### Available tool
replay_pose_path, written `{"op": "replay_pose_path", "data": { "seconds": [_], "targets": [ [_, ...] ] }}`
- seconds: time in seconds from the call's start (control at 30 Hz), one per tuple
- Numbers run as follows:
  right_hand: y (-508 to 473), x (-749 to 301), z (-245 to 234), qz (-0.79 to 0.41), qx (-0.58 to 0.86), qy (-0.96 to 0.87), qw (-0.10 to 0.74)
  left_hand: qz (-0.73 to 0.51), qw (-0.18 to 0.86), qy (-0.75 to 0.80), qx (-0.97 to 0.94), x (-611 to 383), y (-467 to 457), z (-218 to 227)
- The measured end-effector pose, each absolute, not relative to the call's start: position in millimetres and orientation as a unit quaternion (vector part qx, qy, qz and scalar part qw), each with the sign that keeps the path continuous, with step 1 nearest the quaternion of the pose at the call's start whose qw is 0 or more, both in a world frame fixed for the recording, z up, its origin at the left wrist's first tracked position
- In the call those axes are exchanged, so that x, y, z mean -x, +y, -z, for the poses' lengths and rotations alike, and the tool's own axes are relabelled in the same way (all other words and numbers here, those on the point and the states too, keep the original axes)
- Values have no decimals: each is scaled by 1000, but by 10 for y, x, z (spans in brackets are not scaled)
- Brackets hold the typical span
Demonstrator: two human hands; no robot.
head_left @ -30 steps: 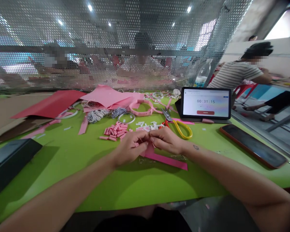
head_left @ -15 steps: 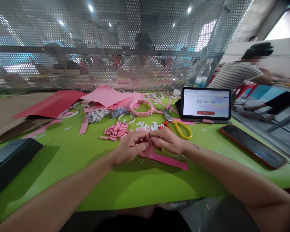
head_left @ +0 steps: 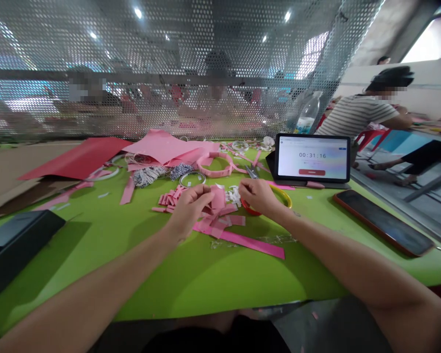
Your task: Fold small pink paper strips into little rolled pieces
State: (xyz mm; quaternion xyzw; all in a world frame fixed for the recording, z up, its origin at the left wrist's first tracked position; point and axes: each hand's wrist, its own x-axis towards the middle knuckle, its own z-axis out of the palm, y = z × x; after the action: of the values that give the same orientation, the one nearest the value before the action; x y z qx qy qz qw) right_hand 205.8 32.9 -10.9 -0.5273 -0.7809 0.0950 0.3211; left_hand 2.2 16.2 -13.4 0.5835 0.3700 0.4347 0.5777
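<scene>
ok so, taking ourselves as 6 o'clock, our left hand (head_left: 189,208) is near the middle of the green table (head_left: 95,279), its fingers (head_left: 206,193) closed narrow in a pinch on a folded pink paper piece (head_left: 217,197). the piece is creased and a bit tilted, sitting above loose pink scraps (head_left: 220,220) and a long pink strip (head_left: 250,247). our right hand (head_left: 257,195) is just beside it at about 2 o'clock, fingers curled narrow, but we can't tell if they're holding anything. it's right over yellow-handled scissors (head_left: 279,197), and white paper bits (head_left: 233,195) lie between our hands.

at around 11 o'clock there's a heap of cut pink pieces (head_left: 172,198), with a thin ring (head_left: 192,179) and a pink paper band (head_left: 215,164) past it. no real container here, just a clear plastic bottle (head_left: 308,115) behind a tablet (head_left: 312,158) at 1 o'clock, and we can't tell what's in it. the tablet timer reads 00:31:16.
</scene>
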Motion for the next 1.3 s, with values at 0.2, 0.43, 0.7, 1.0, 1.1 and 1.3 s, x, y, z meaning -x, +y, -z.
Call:
{"op": "replay_pose_path", "data": {
  "seconds": [0.2, 0.43, 0.7, 1.0, 1.1, 1.3],
  "targets": [
    [299, -2046, 93, -24, 562, -775, 288, -404, 545, 390, -623, -37, 148, 124],
    [57, -1919, 3, 34, 499, -823, 269, -357, 415, 369, -751, -84, 55, 129],
    [249, -2054, 61, 77, 555, -787, 258, -386, 469, 383, -695, -46, 102, 140],
    [352, -2133, 71, 90, 606, -760, 216, -414, 651, 334, -542, -43, 158, 130],
    [283, -2109, 35, 60, 554, -783, 274, -425, 679, 333, -498, -27, 187, 148],
    [129, -2067, 43, 47, 391, -877, 274, -429, 698, 349, -455, -38, 193, 113]
  ]
}}
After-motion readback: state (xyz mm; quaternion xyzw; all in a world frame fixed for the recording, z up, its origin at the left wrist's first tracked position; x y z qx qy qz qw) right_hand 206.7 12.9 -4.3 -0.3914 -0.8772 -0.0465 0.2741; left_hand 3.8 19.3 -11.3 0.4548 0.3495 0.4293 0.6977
